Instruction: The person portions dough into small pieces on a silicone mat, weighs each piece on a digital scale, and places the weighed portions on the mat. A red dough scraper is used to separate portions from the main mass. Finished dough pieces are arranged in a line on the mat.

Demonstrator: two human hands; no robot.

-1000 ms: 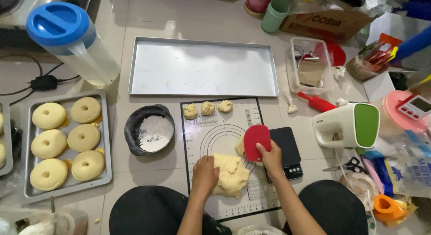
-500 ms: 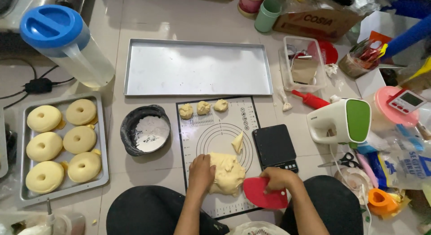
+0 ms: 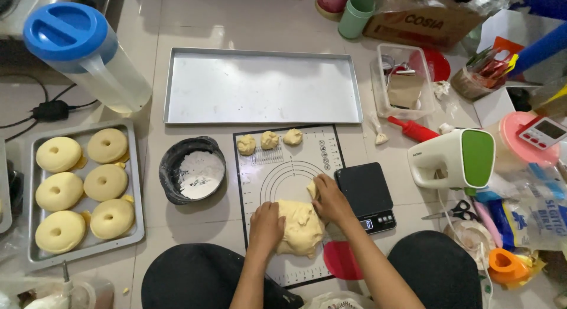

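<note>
A big lump of pale yellow dough [image 3: 301,229] lies on a baking mat [image 3: 283,167] with printed circles. My left hand [image 3: 266,226] presses on the dough's left side. My right hand [image 3: 329,200] grips the dough's upper right edge, beside a small cut piece [image 3: 311,189]. Three small dough balls [image 3: 270,140] sit in a row at the mat's far edge. A red plastic scraper [image 3: 341,260] lies flat at the mat's near right corner, under my right forearm. A black kitchen scale [image 3: 366,194] stands just right of the mat.
A black bowl of flour [image 3: 192,170] sits left of the mat. An empty metal tray [image 3: 263,84] lies beyond it. Another tray [image 3: 137,191] at the left holds several ring doughnuts. A blue-lidded jug [image 3: 82,52], a hand mixer [image 3: 455,158], scissors [image 3: 455,211] and clutter stand around.
My right hand carried the red scraper from the dough to the mat's near right corner, let it go, and now grips the dough. The left hand stayed on the dough.
</note>
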